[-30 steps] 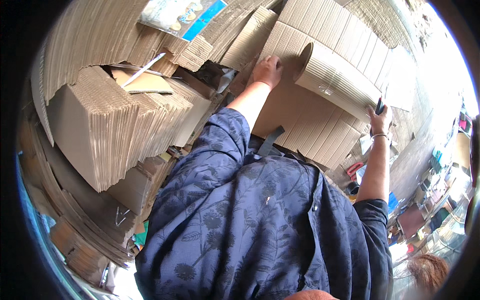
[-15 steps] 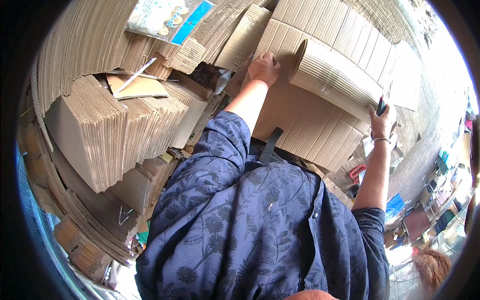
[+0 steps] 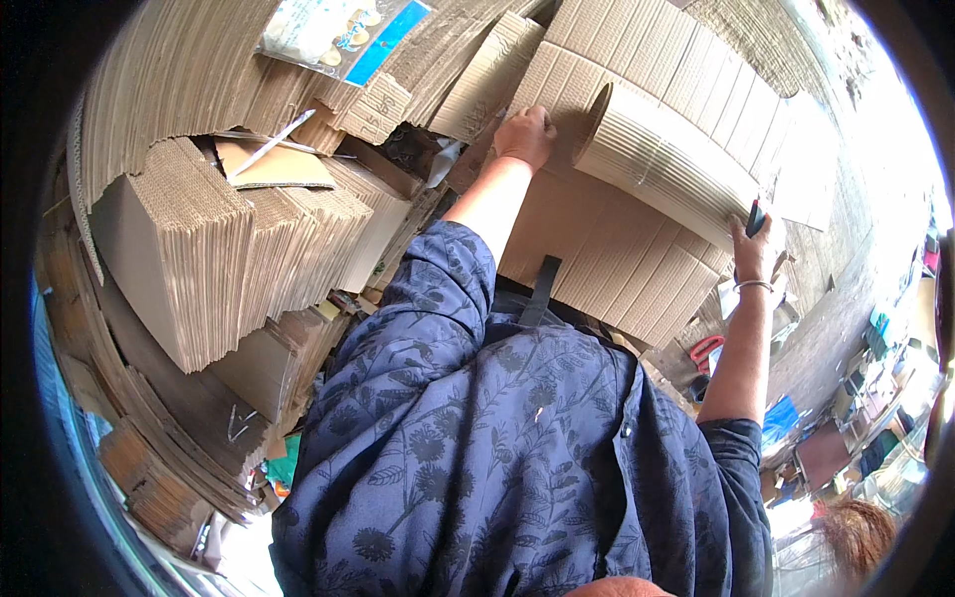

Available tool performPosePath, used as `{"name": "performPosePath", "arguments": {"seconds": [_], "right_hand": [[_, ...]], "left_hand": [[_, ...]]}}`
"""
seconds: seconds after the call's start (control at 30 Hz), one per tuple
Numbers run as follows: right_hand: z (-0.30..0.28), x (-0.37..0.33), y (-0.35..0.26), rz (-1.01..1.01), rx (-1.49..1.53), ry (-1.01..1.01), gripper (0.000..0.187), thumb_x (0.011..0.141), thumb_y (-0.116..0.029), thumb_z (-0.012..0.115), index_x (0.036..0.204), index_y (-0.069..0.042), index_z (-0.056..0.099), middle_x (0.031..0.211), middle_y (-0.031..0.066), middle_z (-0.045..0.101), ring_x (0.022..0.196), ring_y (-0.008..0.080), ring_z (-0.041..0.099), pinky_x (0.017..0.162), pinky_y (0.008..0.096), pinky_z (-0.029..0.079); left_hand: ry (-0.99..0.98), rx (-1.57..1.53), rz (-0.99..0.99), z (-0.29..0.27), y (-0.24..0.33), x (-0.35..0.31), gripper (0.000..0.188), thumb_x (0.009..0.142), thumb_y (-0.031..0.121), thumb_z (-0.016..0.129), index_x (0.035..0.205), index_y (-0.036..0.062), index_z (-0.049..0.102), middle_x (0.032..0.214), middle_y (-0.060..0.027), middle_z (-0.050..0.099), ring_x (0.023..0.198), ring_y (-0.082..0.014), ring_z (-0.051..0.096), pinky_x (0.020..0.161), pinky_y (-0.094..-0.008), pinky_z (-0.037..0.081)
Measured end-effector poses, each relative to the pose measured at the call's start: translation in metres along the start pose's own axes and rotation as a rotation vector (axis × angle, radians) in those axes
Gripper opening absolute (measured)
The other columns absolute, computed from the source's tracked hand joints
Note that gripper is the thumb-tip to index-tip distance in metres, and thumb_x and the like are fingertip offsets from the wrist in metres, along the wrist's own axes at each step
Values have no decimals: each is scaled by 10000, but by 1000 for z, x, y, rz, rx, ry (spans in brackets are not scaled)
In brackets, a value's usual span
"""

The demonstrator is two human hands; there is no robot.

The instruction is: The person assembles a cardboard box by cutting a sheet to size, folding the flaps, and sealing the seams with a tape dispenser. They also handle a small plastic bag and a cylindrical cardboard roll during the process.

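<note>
A ridged cardboard sheet (image 3: 612,264) lies in front of me, and a curled piece of cardboard (image 3: 676,164) arches across it like a half tube. At the sheet's left edge, my left hand (image 3: 525,137) has its fingers curled in and gripping the edge. My right hand (image 3: 756,249) is at the right end of the curled piece, its fingers closed around a slim black tool (image 3: 756,217) with a bit of red. Whether that tool is a cutter or a pen is too small to tell. Beyond the curl, more creased cardboard (image 3: 637,45) lies flat.
Tall stacks of cardboard (image 3: 204,259) fill the left side. A clear plastic packet with a blue strip (image 3: 388,45) lies on the upper stack. Red-handled scissors (image 3: 706,350) lie by my right forearm. Mixed clutter (image 3: 846,408) covers the lower right.
Both hands keep nearly the same places and grips. The view has shifted slightly, and my right hand sits a touch lower beside the curled cardboard.
</note>
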State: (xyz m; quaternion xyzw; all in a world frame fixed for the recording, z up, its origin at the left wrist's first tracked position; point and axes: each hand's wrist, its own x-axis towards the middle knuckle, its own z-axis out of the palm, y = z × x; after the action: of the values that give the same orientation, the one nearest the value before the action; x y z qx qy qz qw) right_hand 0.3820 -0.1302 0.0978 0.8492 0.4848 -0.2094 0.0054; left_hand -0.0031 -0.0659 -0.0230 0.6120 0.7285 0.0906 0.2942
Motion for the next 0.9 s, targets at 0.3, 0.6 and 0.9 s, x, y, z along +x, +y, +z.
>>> {"name": "performPosePath", "arguments": {"seconds": [0.3,0.6,0.9], "right_hand": [[5,0,7,-69,6,45,800,800,-466,706,1378,-36,358,1181,269,573,1091,407,563,946,429,424],[7,-1,7,-27,-6,44,805,800,-475,702,1383,-38,360,1265,278,515,1147,414,524,979,430,403],[18,5,20,36,98,16,772,812,-427,700,1377,-37,349,1213,265,553,1103,422,553,958,442,421]], "left_hand": [[-53,79,-9,0,4,3,248,850,356,641,975,151,576,1037,-107,634,957,-315,633,794,-442,509],[68,91,49,13,3,10,261,812,293,653,980,140,524,949,-114,652,889,-331,646,751,-459,513],[89,132,99,10,24,41,325,758,254,622,1012,87,506,988,-155,651,924,-307,647,784,-429,518]]}}
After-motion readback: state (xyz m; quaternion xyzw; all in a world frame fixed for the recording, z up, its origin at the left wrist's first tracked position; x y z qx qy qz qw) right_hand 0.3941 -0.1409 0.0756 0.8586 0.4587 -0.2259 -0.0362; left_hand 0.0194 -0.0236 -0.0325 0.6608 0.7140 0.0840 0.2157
